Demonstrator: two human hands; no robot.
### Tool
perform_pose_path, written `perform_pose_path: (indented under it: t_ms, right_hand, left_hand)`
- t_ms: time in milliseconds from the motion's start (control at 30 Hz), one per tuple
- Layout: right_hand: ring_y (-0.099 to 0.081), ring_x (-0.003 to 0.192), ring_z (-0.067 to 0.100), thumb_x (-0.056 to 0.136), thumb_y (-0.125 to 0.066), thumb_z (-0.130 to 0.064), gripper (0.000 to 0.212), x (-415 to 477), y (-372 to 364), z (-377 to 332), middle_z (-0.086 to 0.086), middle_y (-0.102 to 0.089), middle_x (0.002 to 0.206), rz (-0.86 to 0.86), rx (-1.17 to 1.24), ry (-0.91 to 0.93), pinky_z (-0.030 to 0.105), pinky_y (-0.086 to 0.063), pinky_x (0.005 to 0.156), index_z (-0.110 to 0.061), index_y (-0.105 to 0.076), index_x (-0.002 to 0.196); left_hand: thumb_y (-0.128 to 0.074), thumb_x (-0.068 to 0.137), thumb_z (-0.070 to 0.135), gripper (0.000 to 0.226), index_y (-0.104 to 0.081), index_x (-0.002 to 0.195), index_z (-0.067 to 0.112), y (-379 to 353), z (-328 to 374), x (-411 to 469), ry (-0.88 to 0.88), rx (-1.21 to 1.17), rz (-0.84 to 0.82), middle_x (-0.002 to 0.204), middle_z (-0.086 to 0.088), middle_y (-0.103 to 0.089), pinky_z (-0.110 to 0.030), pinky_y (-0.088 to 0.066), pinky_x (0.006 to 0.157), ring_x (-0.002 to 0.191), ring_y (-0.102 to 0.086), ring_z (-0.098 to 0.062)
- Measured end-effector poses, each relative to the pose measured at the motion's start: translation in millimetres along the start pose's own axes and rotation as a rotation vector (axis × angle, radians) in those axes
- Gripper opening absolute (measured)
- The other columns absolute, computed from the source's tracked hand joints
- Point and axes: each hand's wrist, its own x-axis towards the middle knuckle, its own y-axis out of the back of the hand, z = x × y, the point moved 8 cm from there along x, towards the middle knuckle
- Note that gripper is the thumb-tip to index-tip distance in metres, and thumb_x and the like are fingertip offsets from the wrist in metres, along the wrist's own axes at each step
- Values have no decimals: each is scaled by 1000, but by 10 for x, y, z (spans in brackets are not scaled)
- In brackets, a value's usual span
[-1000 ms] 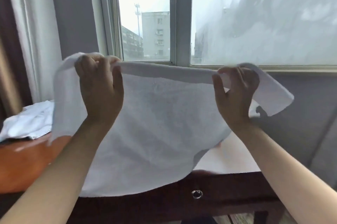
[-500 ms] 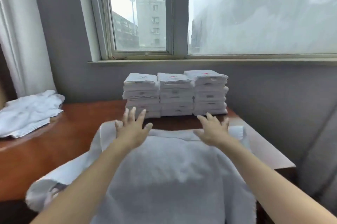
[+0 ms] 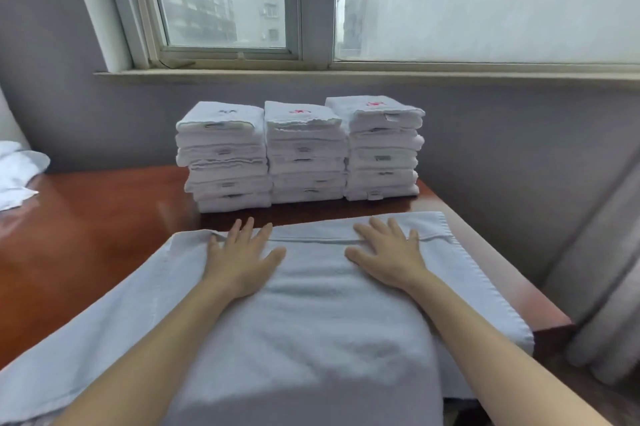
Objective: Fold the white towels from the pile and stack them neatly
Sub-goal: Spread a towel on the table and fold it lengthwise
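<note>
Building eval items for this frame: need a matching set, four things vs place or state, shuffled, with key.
1 spread towel
2 stacks
3 loose pile
4 left hand

A far left of view
B back of table
C pressed palm down
D across near edge of table

Pairs: 1-D, 2-B, 3-A, 4-C

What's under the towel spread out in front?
The spread towel lies on the wooden table, whose bare top shows beside and beyond it. Anything else beneath the cloth is hidden.
</note>
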Motion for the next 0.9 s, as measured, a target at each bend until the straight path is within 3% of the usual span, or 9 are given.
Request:
perform_pose_path:
  t_ms: [100,167,333,467,633,800,900]
  right_hand:
    - [-12,149,20,89,-46,-61,62,173,32,41,-9,-29,155,38,68,13,58,1,117,-36,-40,145]
    - [-22,145,16,88,-50,-56,57,279,69,87,-11,-38,150,66,140,14,53,-5,117,-34,-48,141]
    - [-53,124,9,85,-57,-20,41,465,216,340,-13,-61,132,129,513,-18,36,-40,109,-32,-63,124]
    - [-54,120,9,78,-62,-18,46,589,226,362,-10,-64,126,164,376,-3,30,-44,101,-30,-65,123]
    - [-59,107,15,80,-68,-31,33,645,335,320,-7,-68,111,327,246,20,24,-41,80,-29,-71,112]
    - [-60,100,20,87,-66,-33,21,674,381,233,-4,-69,103,367,151,72,32,-46,81,-24,-73,104]
    - [-60,95,26,91,-64,-23,13,616,491,140,0,-68,96,473,127,139,37,-47,75,-14,-72,95]
  left_hand:
    - [-29,95,66,66,-16,154,41,66,-32,194,-63,-38,63,165,4,-6,-49,1,120,151,3,-13]
    - [-40,94,62,62,-31,151,39,135,-87,287,-118,-139,139,159,3,-20,-41,-10,120,147,-13,-17]
    - [-55,92,52,52,-45,141,40,204,-210,479,-232,-275,168,142,9,-33,-30,-27,113,136,-29,-13]
    - [-62,90,46,46,-54,135,39,274,-219,571,-270,-260,221,135,12,-43,-31,-35,108,129,-37,-12]
    - [-68,88,30,35,-67,124,29,406,-219,582,-237,-275,349,120,6,-57,-37,-46,93,115,-50,-18]
    - [-70,87,26,29,-71,117,24,490,-194,568,-229,-286,415,112,2,-61,-34,-48,84,109,-55,-20]
    - [-67,91,33,27,-71,116,24,512,-182,559,-253,-277,424,112,4,-62,-34,-47,83,109,-54,-17]
